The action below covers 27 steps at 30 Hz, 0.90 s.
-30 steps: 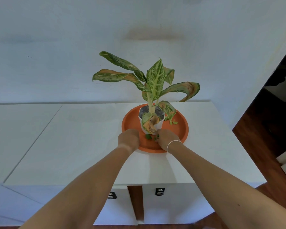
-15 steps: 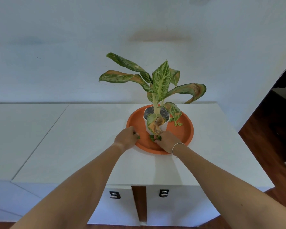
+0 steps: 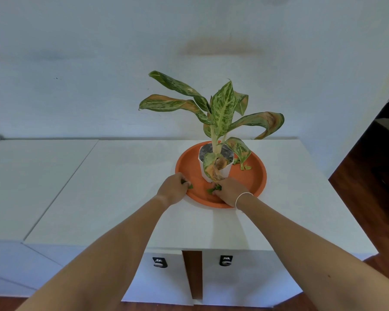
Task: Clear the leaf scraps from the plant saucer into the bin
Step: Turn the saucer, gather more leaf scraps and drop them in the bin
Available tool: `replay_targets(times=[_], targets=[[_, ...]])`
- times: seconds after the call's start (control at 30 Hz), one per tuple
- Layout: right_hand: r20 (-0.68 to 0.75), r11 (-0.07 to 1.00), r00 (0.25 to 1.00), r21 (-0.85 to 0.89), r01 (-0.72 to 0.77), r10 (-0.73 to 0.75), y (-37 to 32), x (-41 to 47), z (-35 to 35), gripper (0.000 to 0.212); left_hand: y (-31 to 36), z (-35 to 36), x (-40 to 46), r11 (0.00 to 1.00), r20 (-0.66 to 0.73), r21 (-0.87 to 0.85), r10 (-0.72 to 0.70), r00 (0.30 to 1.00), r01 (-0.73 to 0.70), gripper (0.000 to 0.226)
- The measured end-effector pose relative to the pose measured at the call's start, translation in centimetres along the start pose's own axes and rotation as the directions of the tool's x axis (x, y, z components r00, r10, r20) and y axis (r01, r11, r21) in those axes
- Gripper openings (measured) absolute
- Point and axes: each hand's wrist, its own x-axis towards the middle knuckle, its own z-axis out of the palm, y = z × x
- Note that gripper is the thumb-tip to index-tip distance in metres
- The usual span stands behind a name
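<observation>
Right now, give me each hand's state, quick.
Left hand: closed on green leaf scraps at the saucer rim.
Right hand: fingers curled on a leaf scrap in the saucer.

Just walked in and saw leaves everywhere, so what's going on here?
A person is picking leaf scraps out of the orange saucer under the potted plant. The left hand holds a green scrap at the saucer's near rim; the right hand pinches another scrap beside the white pot. More scraps lie right of the pot. No bin is in view.
</observation>
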Motion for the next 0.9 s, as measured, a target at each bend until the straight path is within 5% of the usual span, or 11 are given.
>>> replay_targets(times=[0.27, 0.43, 0.53, 0.7, 0.9], targets=[[0.031, 1.0, 0.999, 0.016, -0.019, 0.019, 0.3, -0.1, -0.2, 0.028, 0.5, -0.2, -0.6, 0.968, 0.03, -0.242, -0.06, 0.998, 0.065, 0.014], [-0.003, 0.908, 0.991, 0.4, -0.122, 0.134, 0.7, -0.6, -1.4, 0.03, 0.6, -0.4, -1.1, 0.869, 0.115, -0.462, -0.141, 0.983, 0.178, 0.023], [0.06, 0.686, 0.968, 0.694, -0.216, 0.244, 1.4, -1.3, -2.1, 0.013, 0.7, -0.3, -1.4, 0.804, 0.161, -0.563, -0.123, 0.979, 0.194, 0.034], [0.203, 0.154, 0.935, 0.954, -0.256, 0.291, 2.8, -2.9, -2.2, 0.035, 1.6, 0.6, -2.5, 0.584, 0.203, -0.756, -0.22, 0.954, 0.295, 0.03], [0.235, -0.069, 0.915, 0.972, -0.225, 0.327, 3.7, -4.8, -1.8, 0.033, 2.3, 1.9, -3.6, 0.503, 0.17, -0.824, -0.221, 0.96, 0.261, 0.029]])
